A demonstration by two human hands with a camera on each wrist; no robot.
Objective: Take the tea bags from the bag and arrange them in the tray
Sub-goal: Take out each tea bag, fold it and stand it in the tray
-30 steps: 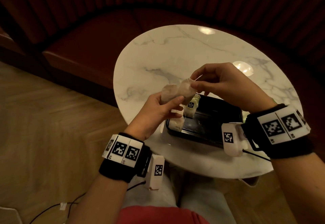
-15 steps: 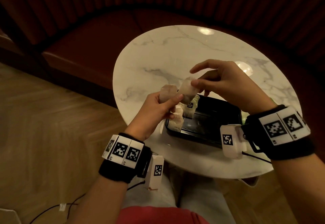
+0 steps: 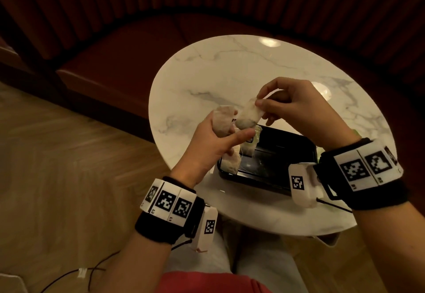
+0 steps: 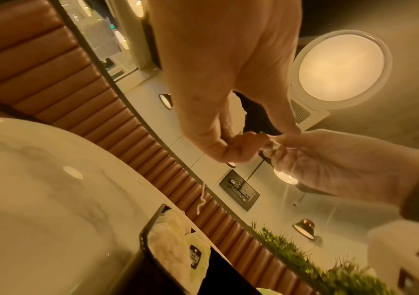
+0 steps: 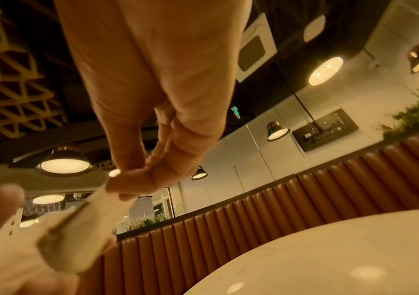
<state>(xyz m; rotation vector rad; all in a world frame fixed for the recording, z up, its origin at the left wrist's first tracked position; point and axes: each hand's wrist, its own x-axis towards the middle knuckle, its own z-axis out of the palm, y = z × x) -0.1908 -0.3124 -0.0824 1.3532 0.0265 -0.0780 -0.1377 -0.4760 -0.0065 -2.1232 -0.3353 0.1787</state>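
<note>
A pale tea bag (image 3: 249, 114) hangs in the air above the near-left part of the round marble worktop (image 3: 230, 74), just over the far-left corner of the black tray (image 3: 287, 152). Its long axis runs on a slant, the upper end toward the far right and the darker, fuller lower end toward the near left. The right hand (image 3: 296, 106) pinches that upper end between thumb and forefinger, its fingers (image 3: 264, 103) closed on the paper, as the right wrist view also shows. Just beside it on the left, the left hand (image 3: 207, 147) grips a second pale bundle (image 3: 222, 122), with the thumb stretched out below the hanging tea bag's lower end; whether this bundle is the source bag or more tea bags is hard to tell in the dim light. The two bundles appear to touch or nearly touch. In the left wrist view a thin white string (image 4: 201, 199) dangles below the hands. In the tray, along its left end, stand further tea bags (image 3: 250, 145), one with a dark label facing up; the rest of the tray floor shows glossy black. The tray lies near the near edge of the worktop, its long side running left to right. Both wrists wear black bands with printed marker tags. Beyond the worktop curves a brown ribbed bench (image 3: 138, 62), and wood flooring lies to the left.
</note>
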